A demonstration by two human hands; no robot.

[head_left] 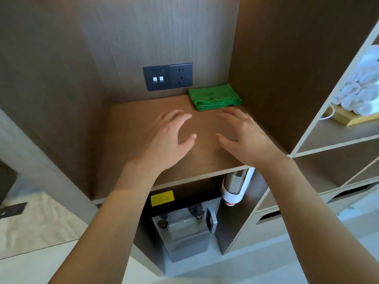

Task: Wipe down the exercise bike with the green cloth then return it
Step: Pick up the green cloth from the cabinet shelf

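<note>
At frame centre we see a brown wooden shelf (143, 140); the folded green cloth (214, 96) lies just above our released right hand (244, 138) and released left hand (170, 138).

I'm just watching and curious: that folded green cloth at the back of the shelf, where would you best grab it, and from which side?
Probably by the front folded edge of the green cloth, approached from the front. It lies flat in the back right corner of the shelf, close to the side and back panels, so only the layered front edge faces the open right hand, the nearer one.
</note>
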